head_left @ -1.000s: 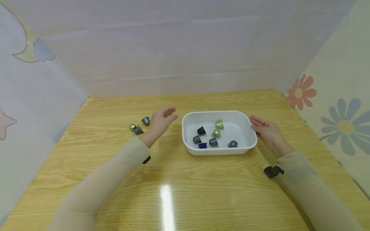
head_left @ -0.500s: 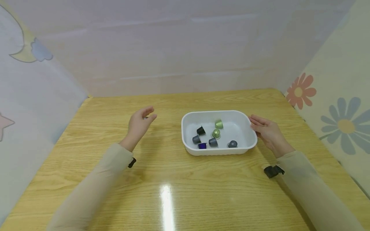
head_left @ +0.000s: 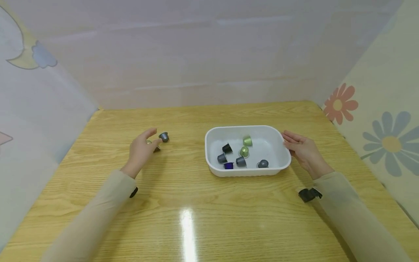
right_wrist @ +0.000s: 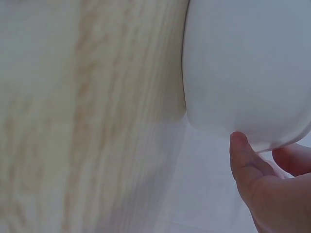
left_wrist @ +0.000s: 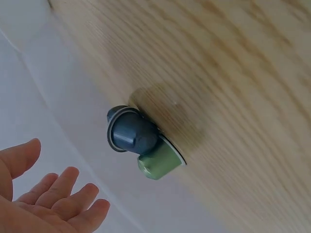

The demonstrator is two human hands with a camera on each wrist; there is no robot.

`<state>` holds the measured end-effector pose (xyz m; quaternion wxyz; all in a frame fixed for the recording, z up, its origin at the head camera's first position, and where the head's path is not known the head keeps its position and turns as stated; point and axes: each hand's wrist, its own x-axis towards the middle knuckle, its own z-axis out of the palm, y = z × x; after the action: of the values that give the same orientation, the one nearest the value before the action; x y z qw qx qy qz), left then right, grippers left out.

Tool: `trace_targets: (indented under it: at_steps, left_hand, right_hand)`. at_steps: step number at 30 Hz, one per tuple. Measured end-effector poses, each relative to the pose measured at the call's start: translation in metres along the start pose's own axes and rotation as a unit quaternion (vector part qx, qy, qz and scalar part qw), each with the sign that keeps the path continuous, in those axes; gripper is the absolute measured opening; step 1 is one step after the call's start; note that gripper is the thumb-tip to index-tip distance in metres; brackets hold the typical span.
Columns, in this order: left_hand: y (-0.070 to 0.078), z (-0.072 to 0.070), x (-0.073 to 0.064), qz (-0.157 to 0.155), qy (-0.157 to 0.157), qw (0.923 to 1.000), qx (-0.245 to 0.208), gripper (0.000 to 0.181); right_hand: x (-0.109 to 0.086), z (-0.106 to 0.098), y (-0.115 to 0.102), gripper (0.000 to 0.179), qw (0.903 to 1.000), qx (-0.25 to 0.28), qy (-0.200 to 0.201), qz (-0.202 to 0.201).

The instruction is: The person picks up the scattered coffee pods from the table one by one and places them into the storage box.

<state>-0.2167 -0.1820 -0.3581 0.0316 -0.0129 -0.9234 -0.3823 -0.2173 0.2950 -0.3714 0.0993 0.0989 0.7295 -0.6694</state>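
My left hand (head_left: 140, 151) hovers with parted fingers at a small group of coffee capsules on the table's left side. It partly hides a green capsule (left_wrist: 163, 161) and a dark grey capsule (left_wrist: 135, 132), both clearer in the left wrist view; another dark grey capsule (head_left: 164, 137) lies just beyond the fingertips. Nothing shows between those fingers. My right hand (head_left: 302, 149) touches the right end of a white plastic bin (head_left: 247, 172), fingers nearly straight along its outer wall. Inside lie two green capsules (head_left: 244, 151), a blue one (head_left: 228, 165), a black one (head_left: 227, 148) and several grey ones (head_left: 240, 161).
A wooden table (head_left: 226, 214) carries everything, with bare wood between the capsule group and the bin. Pale fabric walls (head_left: 203, 62) enclose it at the back and both sides. Black wrist straps (head_left: 309, 194) sit at the sleeve cuffs.
My left hand has moved left, from beside the bin, across the capsule group to its near left side. The right hand, the bin and its capsules have stayed put.
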Motion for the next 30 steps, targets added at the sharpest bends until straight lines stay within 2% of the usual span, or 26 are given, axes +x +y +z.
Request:
trace_targets:
  at_steps: [4,7,12,15,23,30]
  left_hand:
    - [-0.009,-0.004,0.0,0.001,0.003,0.9999,0.016,0.053]
    - [-0.014,-0.008,0.001,-0.009,-0.005,0.9996,0.027,0.055]
    - [-0.023,-0.013,0.002,-0.039,-0.035,0.998,0.035,0.059]
    - [-0.029,-0.017,0.004,-0.046,-0.06,0.9965,0.036,0.061]
    - [-0.038,-0.021,0.016,-0.023,-0.114,0.9921,0.048,0.061]
    - [-0.043,-0.022,0.025,-0.013,-0.131,0.99,0.051,0.052]
  right_hand:
    - [0.0,-0.001,0.0,0.062,0.9999,0.012,0.001,-0.001]
    - [-0.001,-0.002,0.0,0.062,0.9998,0.019,0.002,0.0]
    - [-0.002,-0.002,0.0,0.062,0.9997,0.022,-0.002,-0.003]
    - [-0.002,-0.002,0.0,0.061,0.9998,0.019,-0.006,-0.006]
    - [-0.003,-0.001,-0.001,0.061,0.9997,0.023,-0.008,-0.008]
    - [-0.002,0.0,-0.002,0.061,0.9999,0.013,-0.007,-0.004]
